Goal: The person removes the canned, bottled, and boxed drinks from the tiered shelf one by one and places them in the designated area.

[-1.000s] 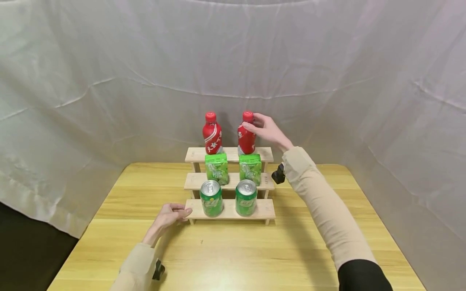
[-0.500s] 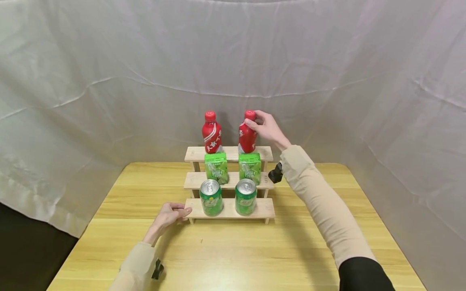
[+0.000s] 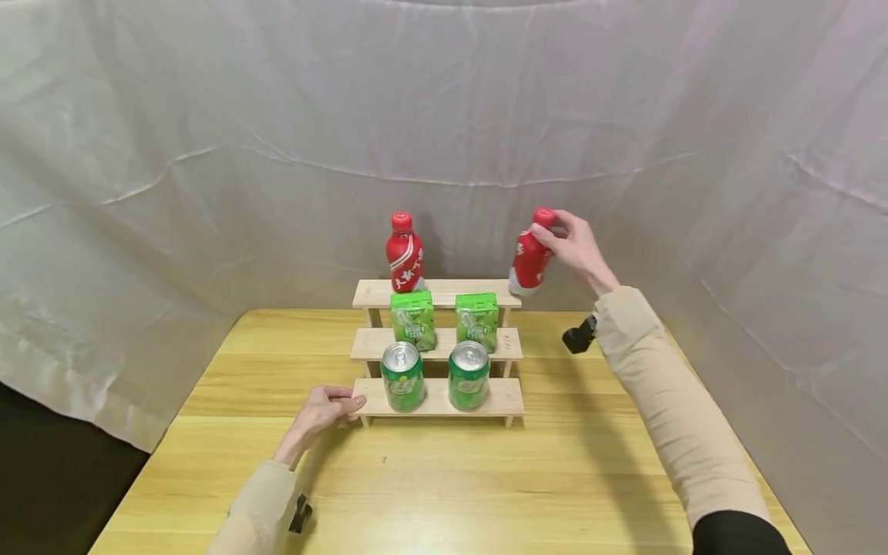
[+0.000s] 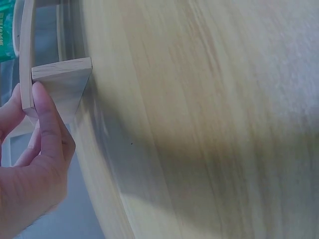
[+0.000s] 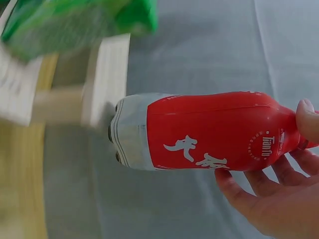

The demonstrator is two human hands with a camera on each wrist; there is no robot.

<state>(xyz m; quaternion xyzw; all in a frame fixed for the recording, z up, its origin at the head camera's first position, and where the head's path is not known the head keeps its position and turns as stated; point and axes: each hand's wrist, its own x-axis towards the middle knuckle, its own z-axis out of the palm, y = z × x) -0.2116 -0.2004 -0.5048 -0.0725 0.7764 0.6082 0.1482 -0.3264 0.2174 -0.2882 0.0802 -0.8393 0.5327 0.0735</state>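
Observation:
My right hand (image 3: 574, 245) holds a red bottle (image 3: 530, 258) by its neck, thumb on the near side. The bottle leans, its white base over the right end of the top step of a three-tier wooden stand (image 3: 444, 395). In the right wrist view the red bottle (image 5: 209, 132) shows white lettering, and its base is close to the stand's edge. My left hand (image 3: 324, 414) pinches the left end of the stand's lowest step, thumb on top; the left wrist view shows the fingers (image 4: 49, 119) under the board (image 4: 27, 55).
A second red bottle (image 3: 405, 254) stands on the top step. Two green drink cartons (image 3: 412, 322) stand on the middle step, and two green cans (image 3: 402, 378) on the lowest. Grey cloth (image 3: 444, 100) hangs behind and beside the wooden table (image 3: 444, 493).
My right hand has gripped the right red bottle and carried it rightward from its place above the right carton, tilting it. The left hand stays on the stand.

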